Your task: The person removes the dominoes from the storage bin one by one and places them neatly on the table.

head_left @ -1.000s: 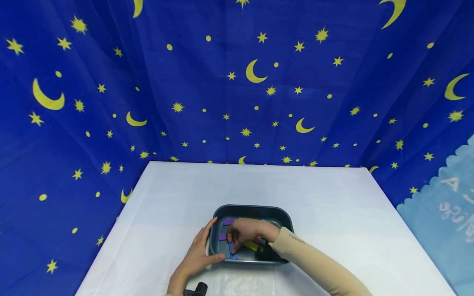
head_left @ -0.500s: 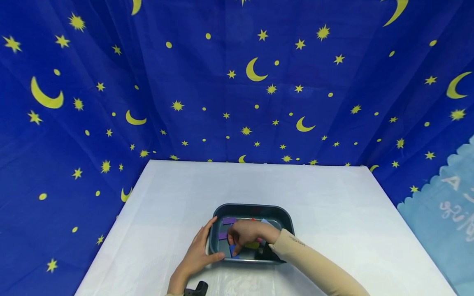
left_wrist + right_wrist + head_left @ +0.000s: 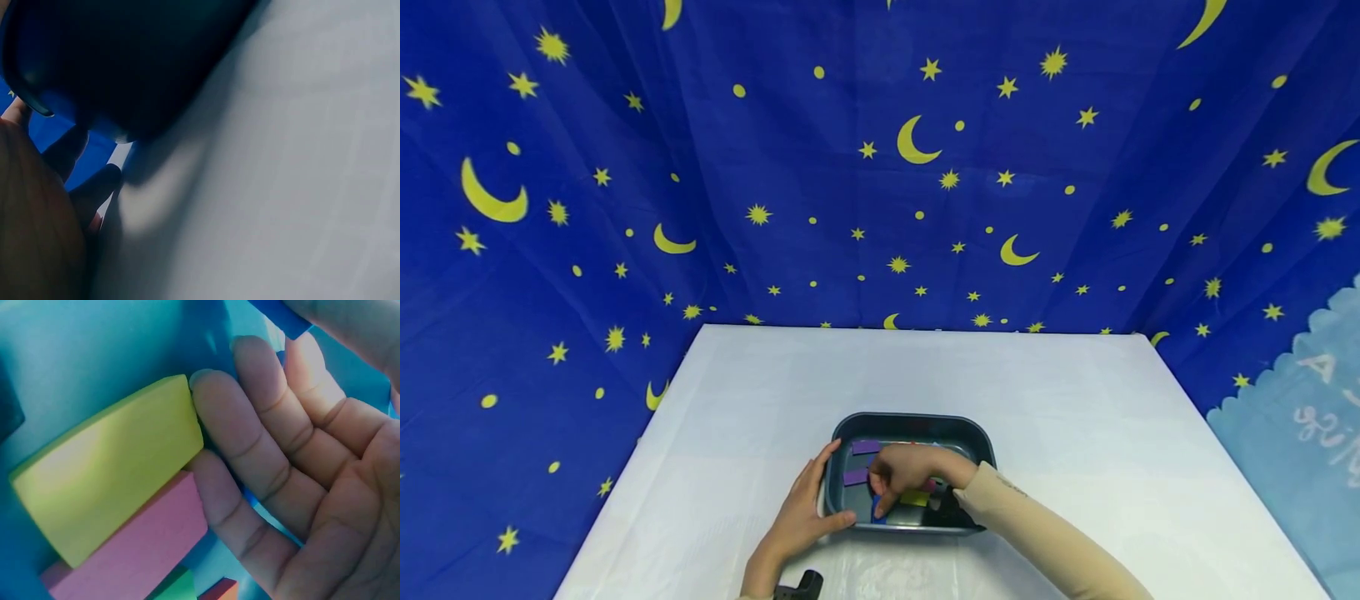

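A dark, rounded rectangular pan (image 3: pixel 917 423) stands on the white table with coloured blocks inside. My left hand (image 3: pixel 801 512) rests against its left side, fingers stretched along the outer wall and thumb at the near rim. Down inside the pan, my right hand (image 3: pixel 906 471) pinches a blue block (image 3: pixel 878 510) between thumb and forefinger. In the right wrist view that blue block (image 3: pixel 281 315) shows only at the top edge. The other fingers (image 3: pixel 228 419) lie beside a yellow block (image 3: pixel 112 469) and a pink block (image 3: pixel 137 550).
Two purple blocks, a far one (image 3: pixel 865 447) and a nearer one (image 3: pixel 855 477), lie at the pan's left. Green (image 3: pixel 175 587) and red (image 3: pixel 219 589) block corners show below the pink one. The white table (image 3: pixel 1075 400) meets a blue moon-and-star curtain (image 3: pixel 880 167) behind.
My right hand has shifted slightly right with the blue block, uncovering more of the nearer purple block. The left hand has stayed against the pan.
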`<action>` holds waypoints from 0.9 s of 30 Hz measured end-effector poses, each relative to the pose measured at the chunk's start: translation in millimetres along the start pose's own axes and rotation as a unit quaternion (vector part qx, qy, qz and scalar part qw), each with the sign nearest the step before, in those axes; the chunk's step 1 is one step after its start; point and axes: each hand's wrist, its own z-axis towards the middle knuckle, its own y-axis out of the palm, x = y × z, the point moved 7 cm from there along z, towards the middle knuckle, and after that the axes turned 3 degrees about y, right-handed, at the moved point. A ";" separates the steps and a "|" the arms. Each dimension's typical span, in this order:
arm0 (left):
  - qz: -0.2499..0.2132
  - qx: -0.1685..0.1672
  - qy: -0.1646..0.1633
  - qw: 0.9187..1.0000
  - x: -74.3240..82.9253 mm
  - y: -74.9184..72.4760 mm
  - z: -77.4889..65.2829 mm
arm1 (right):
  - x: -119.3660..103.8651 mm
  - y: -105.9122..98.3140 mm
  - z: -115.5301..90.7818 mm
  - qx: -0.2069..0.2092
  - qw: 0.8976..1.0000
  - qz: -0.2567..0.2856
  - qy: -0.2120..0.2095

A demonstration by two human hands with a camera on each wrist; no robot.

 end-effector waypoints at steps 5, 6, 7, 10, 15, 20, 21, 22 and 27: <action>0.002 0.003 -0.004 1.000 1.0 0.2 0.1 | -2.5 -2.4 -4.0 0.014 1.000 -0.008 -0.005; 0.001 0.004 -0.004 1.000 1.2 -0.1 -0.1 | -3.2 -2.8 -4.8 0.018 1.000 -0.010 -0.005; 0.002 0.004 -0.002 1.000 1.6 -0.3 -0.3 | -4.0 -3.3 -5.4 0.023 1.000 -0.012 -0.008; 0.001 0.006 0.001 1.000 1.9 -1.0 -0.8 | -6.7 -6.0 -8.6 0.038 0.999 -0.020 -0.023; 0.005 0.004 -0.006 1.000 -0.1 0.2 0.1 | -8.8 -18.3 -21.2 0.081 0.995 -0.037 -0.034; 0.013 0.009 0.003 1.000 2.4 -0.6 0.0 | -6.1 -36.4 -38.2 0.132 0.990 0.002 -0.039; 0.013 0.010 0.007 1.000 3.2 -0.9 0.1 | -4.9 -40.6 -42.1 0.143 0.989 0.013 -0.039; 0.014 0.012 0.011 1.000 3.8 -1.1 0.1 | -3.0 -44.9 -45.9 0.155 0.987 0.020 -0.039; 0.018 0.015 0.021 0.999 4.3 -1.2 1.2 | 10.3 -66.6 -66.8 0.218 0.973 0.068 -0.031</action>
